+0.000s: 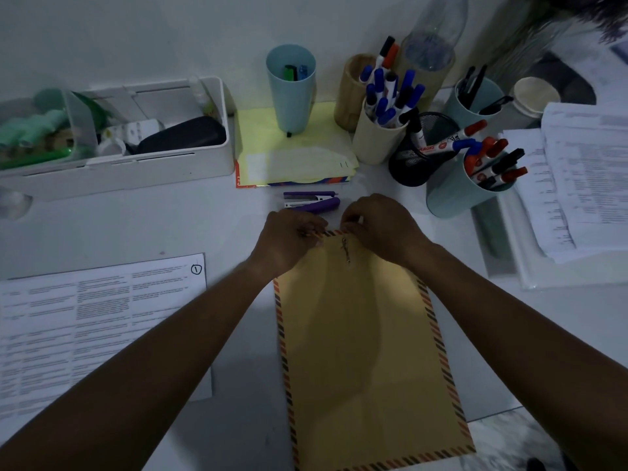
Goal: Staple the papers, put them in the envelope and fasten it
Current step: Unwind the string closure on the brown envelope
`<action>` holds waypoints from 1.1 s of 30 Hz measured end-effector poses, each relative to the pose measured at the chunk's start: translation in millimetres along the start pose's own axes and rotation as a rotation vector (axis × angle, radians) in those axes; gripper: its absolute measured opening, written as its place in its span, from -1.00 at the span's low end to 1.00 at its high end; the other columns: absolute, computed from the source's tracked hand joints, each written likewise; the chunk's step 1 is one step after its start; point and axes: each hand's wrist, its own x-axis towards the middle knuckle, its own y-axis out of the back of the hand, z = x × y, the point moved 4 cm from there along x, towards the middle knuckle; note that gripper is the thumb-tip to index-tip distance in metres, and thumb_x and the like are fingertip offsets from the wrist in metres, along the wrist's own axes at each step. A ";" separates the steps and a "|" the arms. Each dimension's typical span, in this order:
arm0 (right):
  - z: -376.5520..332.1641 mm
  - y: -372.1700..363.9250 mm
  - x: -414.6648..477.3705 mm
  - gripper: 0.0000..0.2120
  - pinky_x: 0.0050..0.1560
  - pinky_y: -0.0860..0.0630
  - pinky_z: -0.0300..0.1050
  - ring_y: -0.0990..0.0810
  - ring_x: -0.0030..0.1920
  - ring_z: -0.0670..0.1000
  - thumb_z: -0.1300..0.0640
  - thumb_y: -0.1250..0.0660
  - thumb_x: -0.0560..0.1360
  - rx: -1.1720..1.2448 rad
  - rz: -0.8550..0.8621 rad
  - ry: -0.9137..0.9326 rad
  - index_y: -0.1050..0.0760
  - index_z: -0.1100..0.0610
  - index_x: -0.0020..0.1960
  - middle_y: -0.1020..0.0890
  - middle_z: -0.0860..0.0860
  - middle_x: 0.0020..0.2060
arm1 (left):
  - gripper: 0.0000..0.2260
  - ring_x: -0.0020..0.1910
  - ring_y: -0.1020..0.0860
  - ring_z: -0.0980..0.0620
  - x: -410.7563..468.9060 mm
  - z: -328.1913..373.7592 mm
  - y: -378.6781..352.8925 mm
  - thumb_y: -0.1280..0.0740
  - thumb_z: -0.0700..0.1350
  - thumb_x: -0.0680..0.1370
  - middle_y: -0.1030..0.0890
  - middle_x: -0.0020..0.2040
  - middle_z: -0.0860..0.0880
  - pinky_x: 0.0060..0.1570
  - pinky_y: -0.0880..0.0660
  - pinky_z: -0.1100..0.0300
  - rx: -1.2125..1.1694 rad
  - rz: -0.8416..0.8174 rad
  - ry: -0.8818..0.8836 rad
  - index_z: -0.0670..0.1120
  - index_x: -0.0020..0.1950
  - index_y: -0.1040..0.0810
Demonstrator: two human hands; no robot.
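Note:
A tan envelope point(367, 351) with a red-and-black striped border lies lengthwise on the white table in front of me. Its metal clasp point(346, 250) shows just below the top edge. My left hand point(289, 239) pinches the top edge left of the clasp. My right hand point(380, 226) pinches the same edge on the right. A purple stapler point(311, 201) lies just beyond my hands. A printed sheet of paper point(88, 321) rests at the left.
A white organiser box point(115, 171) stands at the far left. A yellow notepad point(295, 154) carries a blue cup point(292, 86). Several cups of markers point(384, 130) crowd the far right. Stacked documents point(577, 178) lie at the right edge.

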 end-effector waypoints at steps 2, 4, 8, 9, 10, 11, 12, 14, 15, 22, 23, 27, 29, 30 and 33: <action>-14.8 -1.1 0.8 -0.82 -0.14 -0.45 -0.10 -0.62 -0.12 0.06 0.12 -0.30 0.59 0.037 -0.016 -0.003 -0.68 0.13 0.00 -0.71 0.07 -0.10 | -0.80 -0.01 -0.66 0.06 0.1 0.5 1.0 -0.51 -0.26 0.43 -0.73 -0.01 -0.10 0.09 -0.31 0.63 0.014 0.033 -0.019 -0.17 0.05 -0.71; -26.0 -4.6 -4.7 -0.81 -0.11 -0.51 -0.08 -0.65 -0.12 0.04 0.12 -0.31 0.59 0.091 -0.058 -0.021 -0.69 0.11 0.02 -0.72 0.05 -0.07 | -0.82 0.03 -0.67 0.01 0.2 1.3 1.8 -0.49 -0.24 0.45 -0.73 -0.01 -0.11 0.17 -0.33 0.50 0.031 0.059 -0.038 -0.18 0.04 -0.71; -26.1 -13.3 -32.7 -0.84 -0.05 -0.56 -0.17 -0.62 -0.15 -0.10 0.11 -0.35 0.57 0.150 -0.155 -0.079 -0.70 0.07 0.07 -0.72 -0.06 -0.03 | -0.81 -0.11 -0.63 0.19 -0.5 2.7 2.5 -0.50 -0.25 0.43 -0.73 -0.03 -0.10 0.07 -0.36 0.61 -0.008 0.056 -0.038 -0.18 0.04 -0.70; -20.8 -13.3 -40.1 -0.85 -0.09 -0.51 -0.27 -0.58 -0.18 -0.18 0.11 -0.36 0.57 0.174 -0.143 -0.122 -0.70 0.05 0.06 -0.71 -0.11 -0.03 | -0.80 -0.17 -0.60 0.31 -0.6 2.4 2.2 -0.50 -0.28 0.43 -0.73 -0.05 -0.09 0.02 -0.37 0.63 -0.030 0.050 -0.029 -0.19 0.04 -0.70; -14.8 -11.1 -46.7 -0.85 -0.14 -0.45 -0.35 -0.54 -0.21 -0.21 0.12 -0.37 0.56 0.202 -0.101 -0.170 -0.70 0.04 0.05 -0.71 -0.13 -0.05 | -0.80 -0.23 -0.57 0.40 -0.4 1.7 1.5 -0.50 -0.30 0.42 -0.73 -0.08 -0.08 -0.01 -0.39 0.64 -0.054 0.043 -0.017 -0.19 0.03 -0.70; -7.5 -7.7 -51.8 -0.86 -0.18 -0.39 -0.38 -0.52 -0.23 -0.22 0.13 -0.38 0.55 0.217 -0.034 -0.216 -0.71 0.03 0.02 -0.71 -0.12 -0.08 | -0.79 -0.27 -0.56 0.44 -0.2 0.6 0.8 -0.50 -0.32 0.41 -0.72 -0.10 -0.05 -0.04 -0.41 0.63 -0.073 0.040 -0.001 -0.18 0.03 -0.70; -0.7 -3.0 -56.7 -0.87 -0.19 -0.38 -0.35 -0.52 -0.24 -0.20 0.13 -0.38 0.53 0.209 0.033 -0.255 -0.71 0.04 0.00 -0.72 -0.09 -0.10 | -0.78 -0.29 -0.57 0.46 0.0 -0.4 0.3 -0.50 -0.34 0.40 -0.71 -0.13 -0.02 -0.06 -0.42 0.62 -0.090 0.036 0.018 -0.18 0.02 -0.70; 10.0 5.3 -66.4 -0.87 -0.17 -0.42 -0.26 -0.59 -0.24 -0.10 0.14 -0.38 0.52 0.163 0.122 -0.320 -0.71 0.06 -0.03 -0.74 -0.05 -0.15 | -0.76 -0.27 -0.57 0.48 0.0 -1.0 -0.1 -0.50 -0.36 0.39 -0.67 -0.16 0.05 -0.09 -0.42 0.62 -0.109 0.022 0.049 -0.18 0.03 -0.70; 13.0 7.3 -71.9 -0.86 -0.16 -0.47 -0.22 -0.62 -0.24 -0.04 0.15 -0.37 0.52 0.134 0.132 -0.337 -0.71 0.07 -0.05 -0.74 -0.03 -0.17 | -0.76 -0.26 -0.57 0.49 0.1 -0.5 0.3 -0.50 -0.36 0.39 -0.66 -0.16 0.06 -0.10 -0.41 0.62 -0.110 0.019 0.054 -0.19 0.03 -0.70; -6.9 -9.4 -102.3 -0.90 -0.18 -0.46 -0.23 -0.58 -0.23 -0.07 0.17 -0.35 0.51 0.188 -0.145 -0.292 -0.65 0.08 -0.06 -0.66 -0.07 -0.18 | -0.75 -0.26 -0.57 0.39 -0.6 3.6 3.2 -0.50 -0.34 0.38 -0.70 -0.14 0.00 -0.08 -0.42 0.61 -0.081 0.030 0.038 -0.18 0.03 -0.70; -7.4 -9.9 -102.7 -0.92 -0.19 -0.48 -0.21 -0.59 -0.24 -0.08 0.20 -0.36 0.49 0.241 -0.131 -0.310 -0.62 0.06 -0.08 -0.66 -0.07 -0.20 | -0.76 -0.25 -0.58 0.37 -1.0 4.2 3.0 -0.51 -0.34 0.38 -0.71 -0.13 -0.03 -0.08 -0.43 0.61 -0.076 0.031 0.028 -0.19 0.03 -0.70; -5.9 -12.4 -101.9 -0.79 -0.33 -0.53 -0.10 -0.61 -0.34 -0.04 0.22 -0.36 0.46 0.382 -0.079 -0.422 -0.50 0.04 0.07 -0.61 0.00 -0.32 | -0.77 -0.24 -0.59 0.31 -1.0 3.7 3.5 -0.50 -0.33 0.38 -0.73 -0.11 -0.08 -0.08 -0.44 0.60 -0.068 0.037 0.002 -0.20 0.03 -0.70; -8.4 -16.6 -99.8 -0.77 -0.30 -0.43 -0.18 -0.54 -0.32 -0.10 0.09 -0.37 0.52 0.381 -0.076 -0.447 -0.49 0.03 0.17 -0.54 -0.11 -0.35 | -0.77 -0.23 -0.58 0.34 -0.4 3.1 3.1 -0.50 -0.33 0.39 -0.73 -0.10 -0.10 -0.07 -0.43 0.61 -0.063 0.028 -0.016 -0.21 0.04 -0.69; -10.5 -17.9 -98.4 -0.77 -0.28 -0.41 -0.20 -0.52 -0.31 -0.12 0.01 -0.37 0.54 0.354 -0.056 -0.446 -0.52 0.02 0.17 -0.52 -0.14 -0.35 | -0.77 -0.22 -0.57 0.35 -0.3 2.9 3.1 -0.51 -0.32 0.39 -0.73 -0.09 -0.10 -0.06 -0.43 0.61 -0.057 0.028 -0.024 -0.21 0.04 -0.69; -16.8 -17.0 -96.9 -0.77 -0.14 -0.54 -0.14 -0.62 -0.22 -0.03 -0.09 -0.38 0.54 0.216 0.069 -0.405 -0.68 0.00 0.07 -0.70 -0.07 -0.22 | -0.77 -0.21 -0.60 0.28 -0.8 2.2 3.6 -0.51 -0.31 0.40 -0.73 -0.09 -0.09 -0.05 -0.43 0.61 -0.055 0.038 -0.019 -0.20 0.04 -0.69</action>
